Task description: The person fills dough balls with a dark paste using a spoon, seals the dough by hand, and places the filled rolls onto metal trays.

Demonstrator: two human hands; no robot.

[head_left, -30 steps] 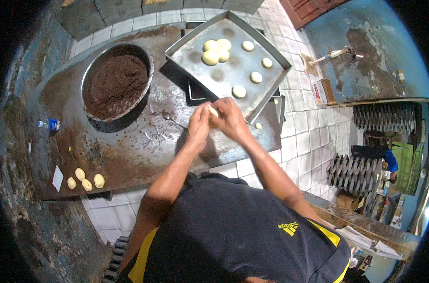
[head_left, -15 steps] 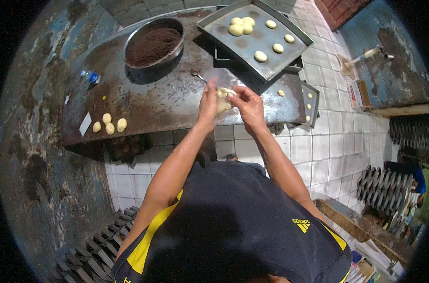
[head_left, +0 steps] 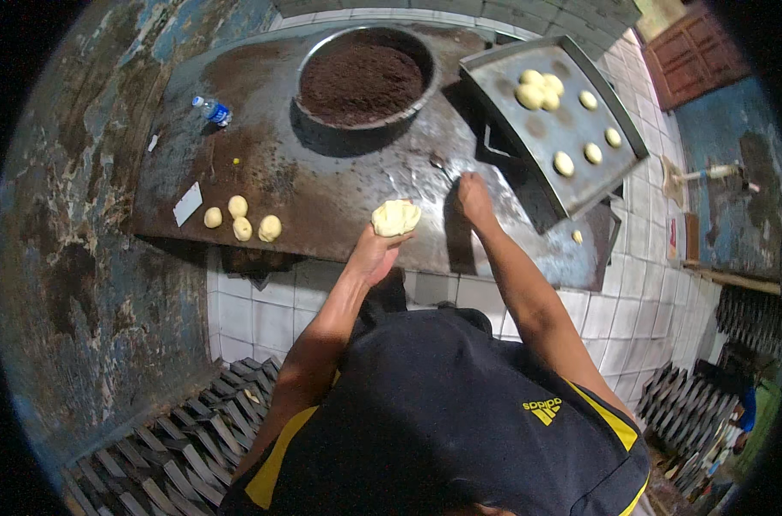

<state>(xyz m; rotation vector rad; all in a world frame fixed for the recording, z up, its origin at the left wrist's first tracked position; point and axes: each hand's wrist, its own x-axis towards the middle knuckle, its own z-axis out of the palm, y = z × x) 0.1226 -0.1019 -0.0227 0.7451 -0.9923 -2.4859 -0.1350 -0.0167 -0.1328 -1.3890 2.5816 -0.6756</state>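
A flattened piece of pale yellow dough (head_left: 396, 218) rests in my left hand (head_left: 375, 257), whose fingers curl beneath it over the table's near edge. To its right, my right hand (head_left: 474, 199) is closed at the handle of a metal spoon (head_left: 443, 169) that lies on the table, its bowl toward the far left. Beyond both hands stands a large metal basin (head_left: 303, 110) holding dark brown crumbly filling (head_left: 363, 83). Several dough balls (head_left: 242, 229) sit in a cluster at the table's left, beside a white card-like piece (head_left: 187, 205).
A deep metal tray (head_left: 541, 185) at the right carries several dough balls (head_left: 564, 163). A small dough scrap (head_left: 577, 236) lies near the worn metal table's (head_left: 322, 189) right end. A water bottle with a blue label (head_left: 212, 111) lies at the far left. Stacked dark slats (head_left: 180, 443) stand lower left.
My hands have parted: the dough, worked by both before, now sits in my left hand alone. My right hand has let go of it and moved right to the spoon. The view has shifted.
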